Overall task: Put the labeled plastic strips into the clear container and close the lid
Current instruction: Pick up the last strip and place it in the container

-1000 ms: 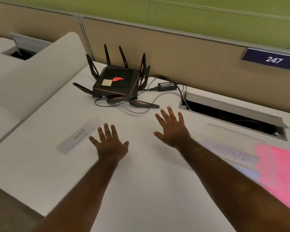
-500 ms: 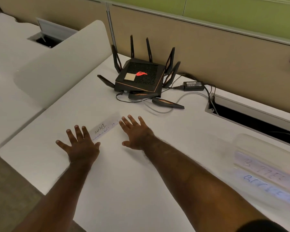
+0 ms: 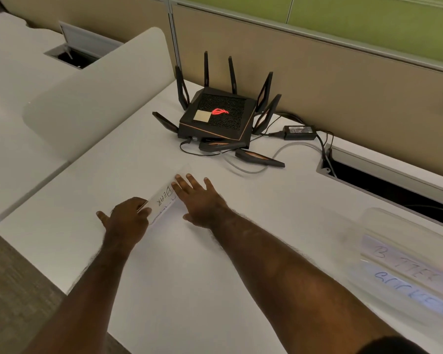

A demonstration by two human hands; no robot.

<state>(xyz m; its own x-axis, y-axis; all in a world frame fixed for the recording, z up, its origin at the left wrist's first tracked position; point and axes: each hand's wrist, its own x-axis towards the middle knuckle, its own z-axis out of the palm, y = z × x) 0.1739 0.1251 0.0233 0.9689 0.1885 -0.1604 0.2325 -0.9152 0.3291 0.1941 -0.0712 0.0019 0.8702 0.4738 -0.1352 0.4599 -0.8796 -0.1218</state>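
Note:
A clear plastic strip [image 3: 161, 200] with "BEAR" handwritten on it lies on the white desk [image 3: 189, 290]. My left hand [image 3: 127, 217] curls its fingers onto the strip's near end. My right hand [image 3: 200, 198] lies flat with spread fingers over the strip's far end. At the far right sits the clear container [image 3: 404, 261], blurred, with labeled strips [image 3: 409, 279] showing blue and dark writing inside it. I cannot see its lid clearly.
A black router [image 3: 218, 118] with several antennas stands at the back, with cables and a power brick [image 3: 299, 129] beside it. An open cable slot [image 3: 384, 182] is cut into the desk at the right. A white divider panel [image 3: 95, 90] rises at the left.
Both hands have slid onto the BEAR strip: the left now touches its near end with curled fingers, and the right covers its far end. The view has shifted left.

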